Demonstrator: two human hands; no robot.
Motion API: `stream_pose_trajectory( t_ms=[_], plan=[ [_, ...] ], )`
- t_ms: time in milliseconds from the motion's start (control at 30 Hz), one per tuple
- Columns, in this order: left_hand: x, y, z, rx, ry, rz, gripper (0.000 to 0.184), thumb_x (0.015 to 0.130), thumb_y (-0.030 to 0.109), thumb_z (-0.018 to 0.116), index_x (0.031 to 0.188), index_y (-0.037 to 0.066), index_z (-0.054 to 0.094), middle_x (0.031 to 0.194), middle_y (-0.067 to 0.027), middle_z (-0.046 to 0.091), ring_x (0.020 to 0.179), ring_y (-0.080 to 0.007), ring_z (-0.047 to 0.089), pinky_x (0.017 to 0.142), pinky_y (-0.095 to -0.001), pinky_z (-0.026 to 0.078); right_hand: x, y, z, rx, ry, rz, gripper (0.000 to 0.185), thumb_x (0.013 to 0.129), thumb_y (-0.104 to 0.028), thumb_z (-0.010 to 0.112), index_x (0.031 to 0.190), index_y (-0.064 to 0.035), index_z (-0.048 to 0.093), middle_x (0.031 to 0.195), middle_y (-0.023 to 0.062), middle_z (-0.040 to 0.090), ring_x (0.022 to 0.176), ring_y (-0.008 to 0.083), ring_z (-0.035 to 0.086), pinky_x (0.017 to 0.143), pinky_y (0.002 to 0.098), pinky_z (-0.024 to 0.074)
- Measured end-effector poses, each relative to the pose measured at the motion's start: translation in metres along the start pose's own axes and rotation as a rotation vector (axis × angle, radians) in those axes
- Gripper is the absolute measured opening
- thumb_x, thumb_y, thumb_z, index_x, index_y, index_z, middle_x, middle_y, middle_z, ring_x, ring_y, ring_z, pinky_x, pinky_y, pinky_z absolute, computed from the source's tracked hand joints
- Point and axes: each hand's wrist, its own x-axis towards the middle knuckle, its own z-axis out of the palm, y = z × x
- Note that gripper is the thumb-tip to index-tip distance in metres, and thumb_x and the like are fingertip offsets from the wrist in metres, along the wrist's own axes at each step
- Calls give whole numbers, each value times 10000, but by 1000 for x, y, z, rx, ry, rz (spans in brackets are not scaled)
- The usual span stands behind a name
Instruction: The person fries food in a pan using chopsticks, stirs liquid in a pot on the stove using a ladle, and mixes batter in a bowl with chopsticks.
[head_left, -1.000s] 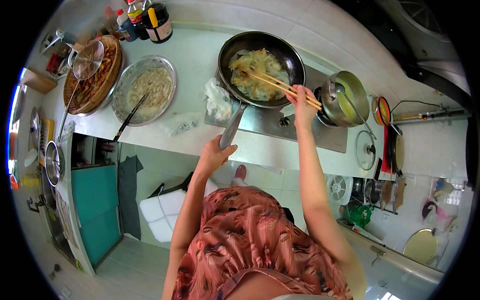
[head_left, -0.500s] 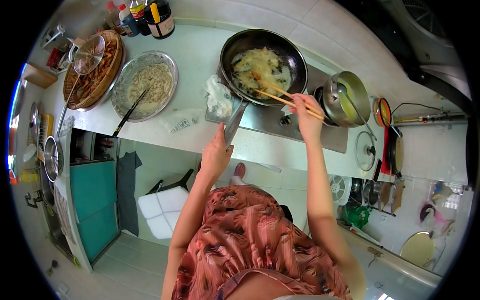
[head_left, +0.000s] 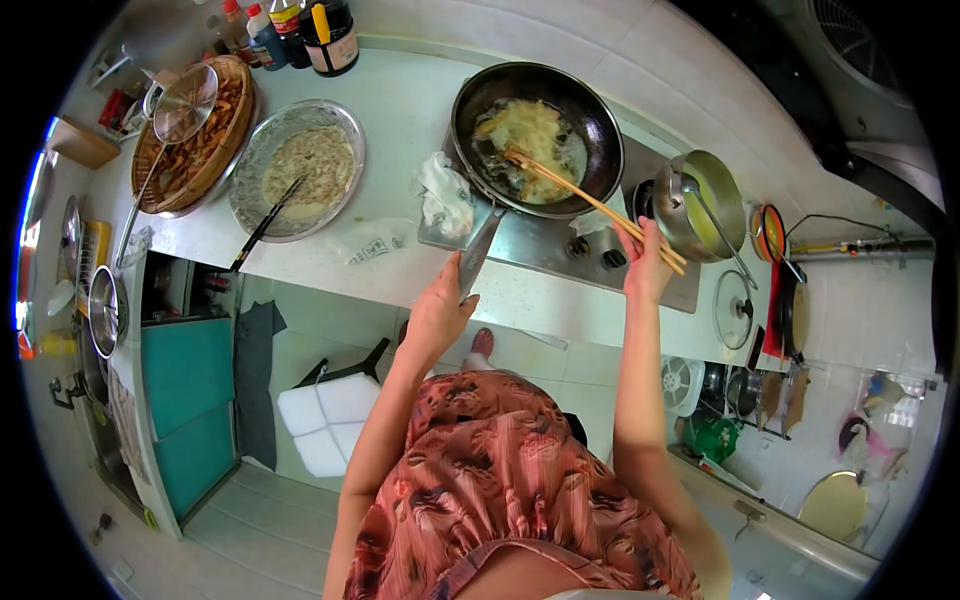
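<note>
My left hand (head_left: 440, 307) is closed round the grey handle (head_left: 481, 252) of a dark wok (head_left: 598, 110) on the stove. Pale yellow battered pieces (head_left: 528, 130) bubble in oil inside the wok. A pair of long wooden chopsticks (head_left: 592, 203) is pinched in my right hand (head_left: 645, 262). Their browned tips reach into the oil among the pieces, slightly left of the middle. Whether the tips grip a piece cannot be made out.
Left on the counter are a metal bowl of batter (head_left: 318, 165) with black chopsticks (head_left: 262, 228), and a wicker basket of fried pieces (head_left: 205, 150) with a strainer (head_left: 187, 103) over it. A metal pot with a ladle (head_left: 685, 222) stands right of the wok. Crumpled tissue (head_left: 443, 195) lies beside the stove.
My right hand has moved right and slightly down with the chopsticks, which now slant lower and lie closer together. My left hand stays on the wok handle. The view has shifted slightly.
</note>
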Motion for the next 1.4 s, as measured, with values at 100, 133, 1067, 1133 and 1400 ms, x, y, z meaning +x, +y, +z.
stream_pose_trajectory(
  t_ms=[100, 133, 1067, 1133, 1400],
  plan=[
    [1, -1, -1, 5, -33, -16, 666, 771, 127, 649, 1329, -18, 316, 1150, -266, 541, 993, -414, 548, 816, -434, 458, -5, -15, -10, -108, 36, -85, 288, 891, -167, 584, 996, 97, 536, 962, 157, 601, 787, 272, 662, 682, 293, 585],
    [2, -1, -1, 7, -45, -26, 665, 772, 127, 649, 1329, -18, 315, 1144, -266, 543, 995, -414, 547, 817, -434, 458, -7, -20, -11, -143, 28, -108, 288, 892, -171, 586, 1002, 90, 538, 971, 152, 604, 792, 275, 663, 684, 288, 583],
    [1, 21, -6, 93, 164, 177, 490, 762, 26, 610, 1223, -8, 447, 1196, -187, 494, 1055, -372, 504, 877, -413, 439, 0, -25, -11, -131, -26, -150, 251, 890, -148, 580, 989, 83, 574, 894, 143, 635, 741, 213, 657, 663, 252, 569],
    [1, 20, -4, 75, 173, 180, 490, 764, 22, 607, 1224, -10, 445, 1198, -189, 492, 1046, -377, 510, 869, -410, 445, 9, -23, -24, -88, 23, -108, 261, 892, -150, 577, 1006, 84, 561, 908, 145, 626, 762, 232, 658, 678, 259, 574],
    [3, 19, -3, 54, 145, 144, 496, 771, 35, 610, 1233, -13, 437, 1193, -185, 496, 1021, -381, 522, 848, -406, 454, 16, -36, -24, -235, -10, -186, 244, 899, -135, 565, 1038, 65, 579, 898, 129, 630, 754, 214, 661, 655, 252, 567]
  ],
)
